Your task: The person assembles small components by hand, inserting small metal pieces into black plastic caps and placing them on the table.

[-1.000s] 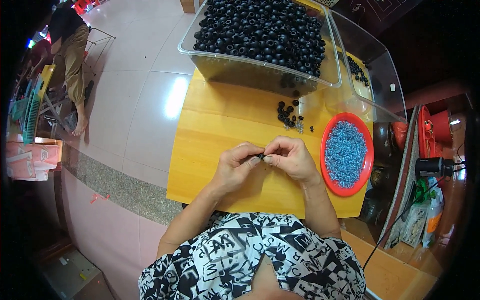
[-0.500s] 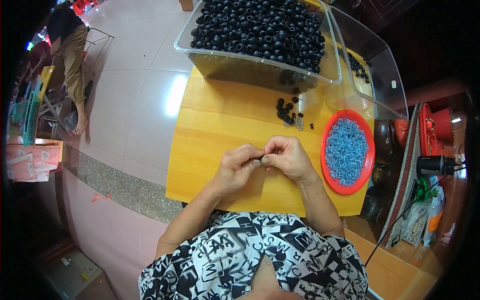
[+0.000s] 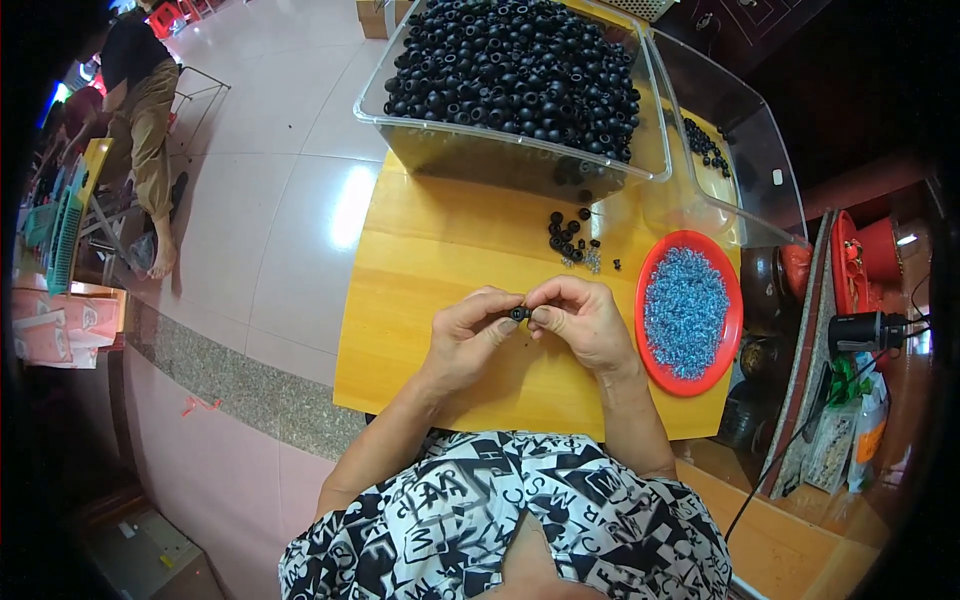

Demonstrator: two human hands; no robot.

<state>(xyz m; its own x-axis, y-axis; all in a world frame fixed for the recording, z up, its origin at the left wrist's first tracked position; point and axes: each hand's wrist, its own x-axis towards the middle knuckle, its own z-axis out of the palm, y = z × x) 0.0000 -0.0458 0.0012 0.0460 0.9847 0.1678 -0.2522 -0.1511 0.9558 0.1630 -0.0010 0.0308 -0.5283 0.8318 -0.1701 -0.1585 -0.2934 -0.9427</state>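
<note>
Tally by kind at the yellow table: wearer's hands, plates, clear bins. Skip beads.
Hands: 2 (left hand, right hand)
Red plate: 1
Clear bins: 2 (heaped bin, bin to its right)
Total: 5

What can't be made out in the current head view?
Black piece, head view: partly covered by the left hand and right hand; full shape unclear.
Clear bin, head view: far end partly cut off by the picture's top edge.
Blue bits, head view: too small to tell individual shapes.
</note>
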